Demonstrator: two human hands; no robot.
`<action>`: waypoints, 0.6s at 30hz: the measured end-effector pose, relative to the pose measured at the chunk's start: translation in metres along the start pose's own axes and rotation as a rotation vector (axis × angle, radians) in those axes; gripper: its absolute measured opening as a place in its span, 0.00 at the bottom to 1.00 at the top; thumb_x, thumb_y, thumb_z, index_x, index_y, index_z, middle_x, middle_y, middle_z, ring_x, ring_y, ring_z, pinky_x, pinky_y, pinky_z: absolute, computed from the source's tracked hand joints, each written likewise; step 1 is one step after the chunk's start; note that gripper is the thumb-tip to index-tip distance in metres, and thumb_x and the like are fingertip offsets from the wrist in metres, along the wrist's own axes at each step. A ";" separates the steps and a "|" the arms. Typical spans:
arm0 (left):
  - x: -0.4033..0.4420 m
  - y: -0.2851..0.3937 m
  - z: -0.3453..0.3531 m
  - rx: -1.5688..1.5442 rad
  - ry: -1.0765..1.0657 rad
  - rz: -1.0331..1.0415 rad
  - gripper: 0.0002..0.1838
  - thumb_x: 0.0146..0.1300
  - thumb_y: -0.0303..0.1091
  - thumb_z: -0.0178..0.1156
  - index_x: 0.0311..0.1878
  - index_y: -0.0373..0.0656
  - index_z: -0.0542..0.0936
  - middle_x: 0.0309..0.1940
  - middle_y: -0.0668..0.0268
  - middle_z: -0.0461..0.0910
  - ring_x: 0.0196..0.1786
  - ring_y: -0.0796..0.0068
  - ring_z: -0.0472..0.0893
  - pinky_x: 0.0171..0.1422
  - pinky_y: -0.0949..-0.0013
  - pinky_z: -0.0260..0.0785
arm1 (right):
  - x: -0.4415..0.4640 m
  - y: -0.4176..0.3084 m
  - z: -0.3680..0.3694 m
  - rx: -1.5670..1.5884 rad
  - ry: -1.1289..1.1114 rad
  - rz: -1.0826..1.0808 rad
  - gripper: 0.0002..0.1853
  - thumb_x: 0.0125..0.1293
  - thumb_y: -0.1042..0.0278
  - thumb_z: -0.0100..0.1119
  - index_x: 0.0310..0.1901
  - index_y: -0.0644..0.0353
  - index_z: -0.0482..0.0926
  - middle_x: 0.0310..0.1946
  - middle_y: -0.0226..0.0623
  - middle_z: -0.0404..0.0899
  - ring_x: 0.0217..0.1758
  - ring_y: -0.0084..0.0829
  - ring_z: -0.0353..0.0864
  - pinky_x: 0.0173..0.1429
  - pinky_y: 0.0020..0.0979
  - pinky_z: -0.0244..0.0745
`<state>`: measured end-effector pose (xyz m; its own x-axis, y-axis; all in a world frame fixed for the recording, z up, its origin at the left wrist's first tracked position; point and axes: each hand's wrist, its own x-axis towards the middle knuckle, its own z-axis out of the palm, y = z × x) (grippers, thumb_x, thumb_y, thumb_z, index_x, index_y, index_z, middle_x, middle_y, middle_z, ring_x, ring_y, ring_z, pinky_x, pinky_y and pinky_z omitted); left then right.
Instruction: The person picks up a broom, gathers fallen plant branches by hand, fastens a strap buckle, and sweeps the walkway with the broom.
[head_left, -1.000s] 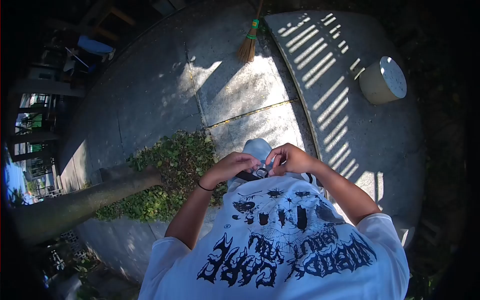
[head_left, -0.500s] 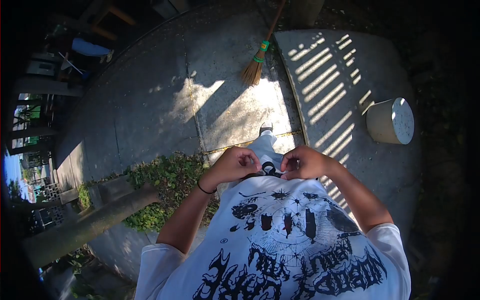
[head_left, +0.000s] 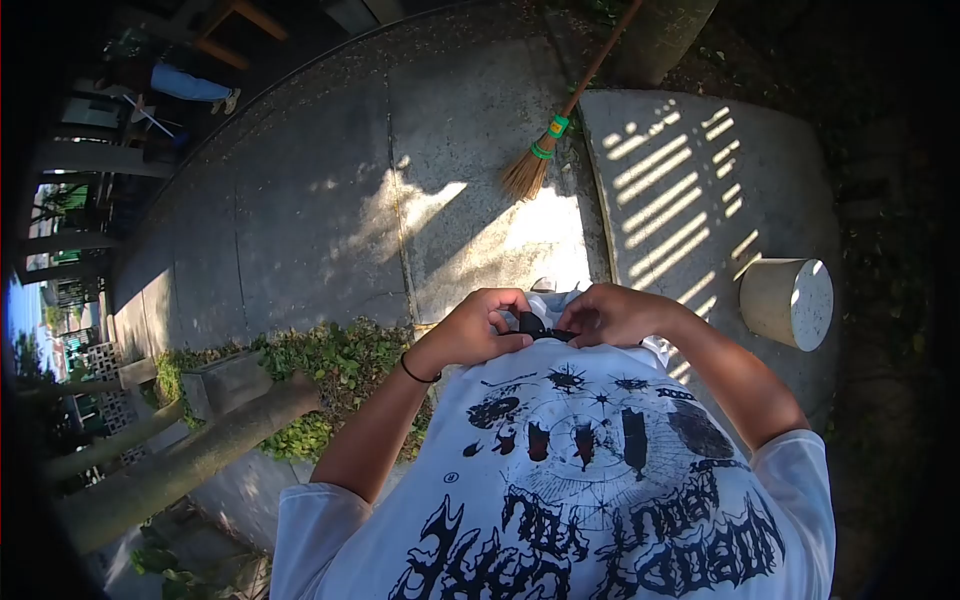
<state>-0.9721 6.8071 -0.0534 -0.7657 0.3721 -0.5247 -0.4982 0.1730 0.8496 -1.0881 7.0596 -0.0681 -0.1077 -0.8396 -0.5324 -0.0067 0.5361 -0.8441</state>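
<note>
A small black item (head_left: 541, 327), perhaps a strap or clip, lies at my waist just above the hem of my white printed shirt (head_left: 590, 430). My left hand (head_left: 482, 327), with a black band on its wrist, pinches the left side of it. On the right side, my right hand (head_left: 610, 316) has its fingers curled and pressed together at the item's edge. Fingers partly cover the item, so its exact shape is unclear.
A straw broom (head_left: 532, 165) with green bands leans ahead on the pavement. To the right stands a pale round block (head_left: 785, 303). Ivy (head_left: 340, 370) and a tree trunk (head_left: 200, 460) are at left. A person in blue trousers (head_left: 188, 84) is far left.
The view has shifted, so the broom and round block appear lower. Both hands have stayed at the waist, and their fingers have changed position around the black item.
</note>
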 end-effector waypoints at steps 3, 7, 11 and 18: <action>0.014 -0.004 -0.008 0.116 0.053 0.131 0.12 0.61 0.24 0.73 0.34 0.42 0.75 0.35 0.65 0.86 0.38 0.85 0.82 0.38 0.77 0.73 | 0.005 -0.011 -0.017 -0.027 0.060 -0.025 0.16 0.58 0.72 0.76 0.48 0.64 0.85 0.36 0.34 0.86 0.40 0.21 0.84 0.48 0.28 0.80; 0.031 -0.001 -0.005 0.040 0.096 0.154 0.19 0.57 0.22 0.73 0.25 0.45 0.69 0.43 0.57 0.89 0.46 0.80 0.84 0.48 0.72 0.75 | -0.007 -0.023 -0.029 -0.105 0.228 -0.090 0.18 0.55 0.69 0.79 0.46 0.65 0.86 0.34 0.38 0.87 0.36 0.27 0.86 0.45 0.29 0.82; 0.040 -0.009 -0.005 -0.077 0.087 0.248 0.18 0.57 0.26 0.75 0.26 0.44 0.71 0.40 0.62 0.89 0.44 0.81 0.84 0.50 0.70 0.76 | -0.008 -0.021 -0.043 -0.113 0.257 -0.055 0.15 0.56 0.70 0.78 0.43 0.66 0.86 0.35 0.40 0.88 0.39 0.26 0.86 0.47 0.31 0.81; 0.050 -0.012 0.007 -0.405 0.163 0.134 0.15 0.64 0.19 0.69 0.34 0.44 0.70 0.40 0.62 0.86 0.46 0.83 0.82 0.49 0.78 0.72 | -0.011 0.003 -0.059 -0.166 0.201 -0.115 0.19 0.59 0.61 0.77 0.47 0.66 0.87 0.40 0.46 0.89 0.43 0.38 0.90 0.52 0.38 0.82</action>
<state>-1.0014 6.8304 -0.0895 -0.8721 0.2127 -0.4407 -0.4845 -0.2494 0.8385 -1.1455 7.0755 -0.0611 -0.2917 -0.8705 -0.3964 -0.1910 0.4590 -0.8677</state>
